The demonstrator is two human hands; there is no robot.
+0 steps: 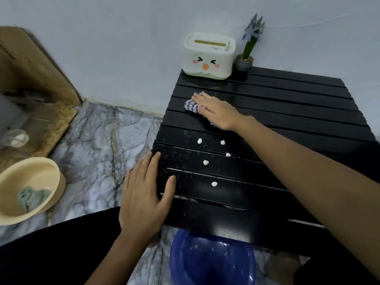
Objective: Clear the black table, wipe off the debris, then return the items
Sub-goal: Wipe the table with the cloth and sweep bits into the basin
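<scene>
- Here the black slatted table (287, 112) fills the right of the view, standing on a marble floor (92, 140) against a pale wall.
- Below its near edge sits a blue basin (211, 262) with a few white bits inside.
- A beige bowl (30, 188) lies on the floor well to the left, a grey-green rag in it.
- The right hand (218, 112) lies flat, fingers spread, pressing a checked cloth (191, 104) onto the far slats.
- The left hand (144, 194) rests open and flat on the table's left edge, holding nothing.
- A white tissue box (208, 56) and a small potted plant (245, 58) stand at the far edge, just beside each other.
- Five white crumbs (205, 162) dot the wet near slats between the hands.
</scene>
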